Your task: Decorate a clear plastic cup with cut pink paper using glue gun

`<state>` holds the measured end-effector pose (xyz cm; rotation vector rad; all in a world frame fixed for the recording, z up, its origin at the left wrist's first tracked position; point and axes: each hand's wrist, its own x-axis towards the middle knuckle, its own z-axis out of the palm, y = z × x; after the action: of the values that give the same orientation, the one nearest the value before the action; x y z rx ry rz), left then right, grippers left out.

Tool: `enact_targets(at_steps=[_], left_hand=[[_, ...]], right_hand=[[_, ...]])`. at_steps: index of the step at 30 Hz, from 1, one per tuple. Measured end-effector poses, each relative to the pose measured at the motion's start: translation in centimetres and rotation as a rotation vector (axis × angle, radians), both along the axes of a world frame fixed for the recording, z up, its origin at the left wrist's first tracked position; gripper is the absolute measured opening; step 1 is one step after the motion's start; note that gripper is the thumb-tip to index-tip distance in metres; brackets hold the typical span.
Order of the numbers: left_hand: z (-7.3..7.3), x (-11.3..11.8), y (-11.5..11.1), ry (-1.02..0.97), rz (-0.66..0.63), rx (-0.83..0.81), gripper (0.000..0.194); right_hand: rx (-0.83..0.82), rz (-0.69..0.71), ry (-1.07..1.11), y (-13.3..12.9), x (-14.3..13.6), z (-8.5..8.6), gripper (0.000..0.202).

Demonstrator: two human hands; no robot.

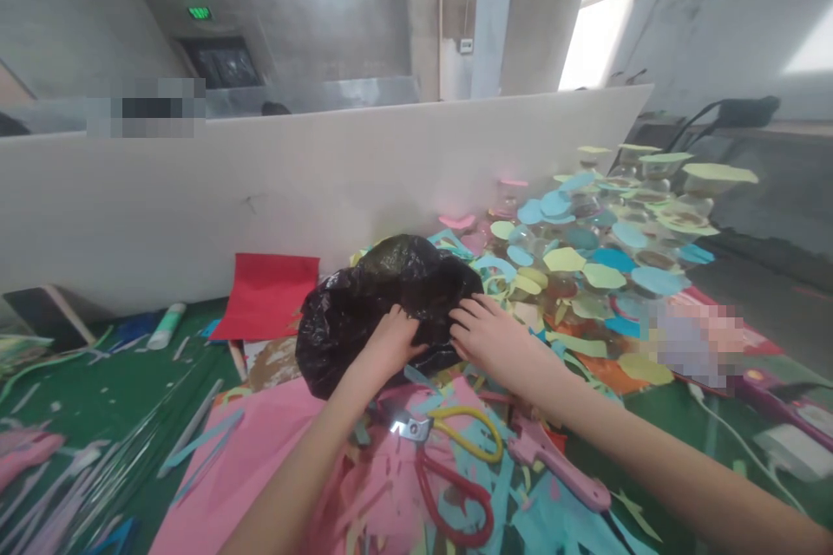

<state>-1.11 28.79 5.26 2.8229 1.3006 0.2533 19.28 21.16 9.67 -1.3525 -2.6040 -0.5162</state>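
A crumpled black plastic bag (383,277) sits on the table in front of me, bulging against the low white partition. My left hand (396,336) grips the bag's near side, its fingers bent into the plastic. At the bag's right edge, my right hand (489,335) has curled fingers holding the plastic. What lies inside the bag is hidden. Just below my hands are scissors (423,428) with one yellow and one red handle, lying on paper scraps. A pink glue gun (560,461) rests to their right, under my right forearm.
Pink paper (240,460) and blue cuttings (560,512) cover the near table. Red paper (273,299) leans at the left, near a glue stick (167,326). Several jars topped with paper discs (602,276) crowd the right. A white cable (729,434) runs beside a white adapter (797,451).
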Motion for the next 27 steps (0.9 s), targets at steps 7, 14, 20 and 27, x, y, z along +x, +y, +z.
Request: enact_targets(at_steps=[7, 14, 20, 27], left_hand=[[-0.7, 0.1, -1.0, -0.010, -0.040, 0.033, 0.051], [-0.8, 0.3, -1.2, -0.063, -0.022, 0.005, 0.044], [-0.4, -0.2, -1.9, -0.156, 0.033, -0.004, 0.048], [0.3, -2.0, -3.0, -0.265, 0.173, 0.002, 0.032]], right_hand=[[0.117, 0.107, 0.198, -4.7, 2.4, 0.7, 0.018], [0.120, 0.086, 0.386, -10.4, 4.0, 3.1, 0.025], [0.126, 0.032, 0.566, -14.2, 4.4, 4.4, 0.020], [0.102, -0.042, 0.766, -15.8, 4.4, 2.6, 0.013]])
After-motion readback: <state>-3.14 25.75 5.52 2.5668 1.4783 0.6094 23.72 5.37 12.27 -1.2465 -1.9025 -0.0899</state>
